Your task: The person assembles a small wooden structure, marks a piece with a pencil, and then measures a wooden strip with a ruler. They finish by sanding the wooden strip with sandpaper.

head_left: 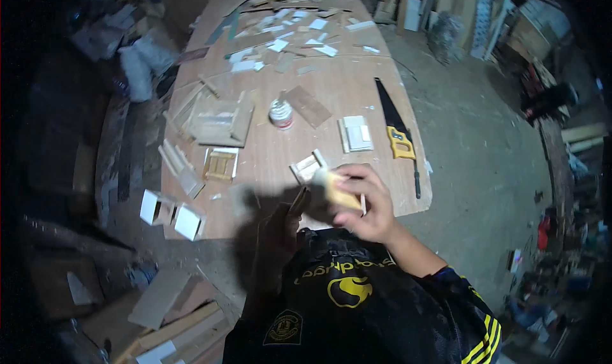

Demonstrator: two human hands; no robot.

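Our R hand [370, 204] clamped on yellowish block [338, 192], long axis L-R, just below small wood frame [308, 166]. L hand [280, 227] beside block; grip unclear, in shadow.

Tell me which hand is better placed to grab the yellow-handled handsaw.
Probably the right hand: it is on the yellow-handled handsaw's side, though it holds a pale wooden block. The left hand sits farther away, in shadow.
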